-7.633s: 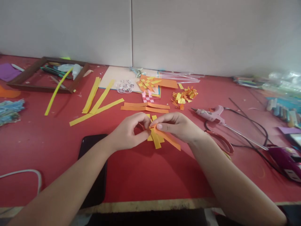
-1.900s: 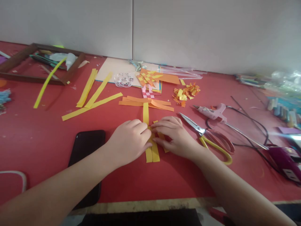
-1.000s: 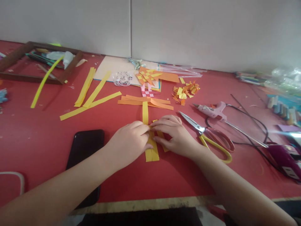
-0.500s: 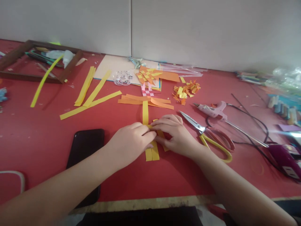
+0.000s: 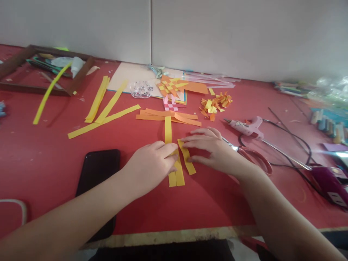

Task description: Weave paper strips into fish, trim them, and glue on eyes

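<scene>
My left hand (image 5: 150, 165) presses its curled fingers down on yellow paper strips (image 5: 176, 173) lying side by side on the red table (image 5: 54, 152). One long strip (image 5: 168, 131) runs away from the hand toward a pile of orange strips (image 5: 170, 117). A separate short yellow strip (image 5: 187, 161) lies angled just to the right. My right hand (image 5: 214, 150) hovers beside it with fingers spread, fingertips near that strip, holding nothing.
A black phone (image 5: 98, 181) lies left of my left arm. Scissors (image 5: 252, 159) and a pink glue gun (image 5: 246, 127) with cables sit to the right. Long yellow strips (image 5: 104, 108), woven paper pieces (image 5: 171, 87), paper scraps (image 5: 214, 105) and a wooden frame (image 5: 40, 69) lie farther back.
My right hand has lifted off the strips and shifted right, fingers spreading, uncovering the short angled yellow strip. The left hand stays pressing on the strips.
</scene>
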Tool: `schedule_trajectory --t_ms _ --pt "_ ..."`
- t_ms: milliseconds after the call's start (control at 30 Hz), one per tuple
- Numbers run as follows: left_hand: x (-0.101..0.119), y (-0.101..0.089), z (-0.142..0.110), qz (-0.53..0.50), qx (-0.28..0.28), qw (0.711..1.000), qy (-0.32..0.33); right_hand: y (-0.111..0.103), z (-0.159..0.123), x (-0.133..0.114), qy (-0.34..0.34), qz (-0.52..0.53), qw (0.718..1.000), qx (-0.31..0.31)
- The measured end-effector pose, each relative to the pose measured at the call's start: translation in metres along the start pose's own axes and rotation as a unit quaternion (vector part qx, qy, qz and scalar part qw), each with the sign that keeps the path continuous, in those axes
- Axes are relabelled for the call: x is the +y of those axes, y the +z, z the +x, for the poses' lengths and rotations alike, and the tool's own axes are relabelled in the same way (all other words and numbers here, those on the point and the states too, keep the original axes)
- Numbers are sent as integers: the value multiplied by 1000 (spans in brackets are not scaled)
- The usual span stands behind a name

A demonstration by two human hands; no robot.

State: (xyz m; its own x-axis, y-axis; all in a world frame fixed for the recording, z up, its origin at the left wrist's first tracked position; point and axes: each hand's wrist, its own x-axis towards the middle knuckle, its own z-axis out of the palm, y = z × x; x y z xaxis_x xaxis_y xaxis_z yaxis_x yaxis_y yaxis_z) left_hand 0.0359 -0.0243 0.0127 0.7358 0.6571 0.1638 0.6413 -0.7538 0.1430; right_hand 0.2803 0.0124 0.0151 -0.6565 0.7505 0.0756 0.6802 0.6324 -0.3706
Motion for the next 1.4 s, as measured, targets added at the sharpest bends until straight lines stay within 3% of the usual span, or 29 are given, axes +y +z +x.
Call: schedule_trajectory --t_ms 167,367,533,667,1000,1100,1233,1400 --pt "-1 0 2 -16 -13 1000 11 5 3 -3 2 16 999 50" --pt "0 -1 2 -11 -11 1000 6 4 4 -8 9 57 996 69" --pt "0 0 0 29 25 999 27 9 7 -18 62 138 983 107" --pt "0 1 0 45 22 998 42 13 8 -24 116 167 973 111" --pt "-1 6 -2 44 39 997 47 28 25 -19 213 -13 942 261" --pt "0 5 -2 38 26 998 43 29 23 -21 165 -38 947 273" --pt "1 4 -2 33 20 998 38 27 15 -28 40 -10 976 213" --pt "1 5 -1 30 28 998 37 20 6 -29 23 -1 991 135"
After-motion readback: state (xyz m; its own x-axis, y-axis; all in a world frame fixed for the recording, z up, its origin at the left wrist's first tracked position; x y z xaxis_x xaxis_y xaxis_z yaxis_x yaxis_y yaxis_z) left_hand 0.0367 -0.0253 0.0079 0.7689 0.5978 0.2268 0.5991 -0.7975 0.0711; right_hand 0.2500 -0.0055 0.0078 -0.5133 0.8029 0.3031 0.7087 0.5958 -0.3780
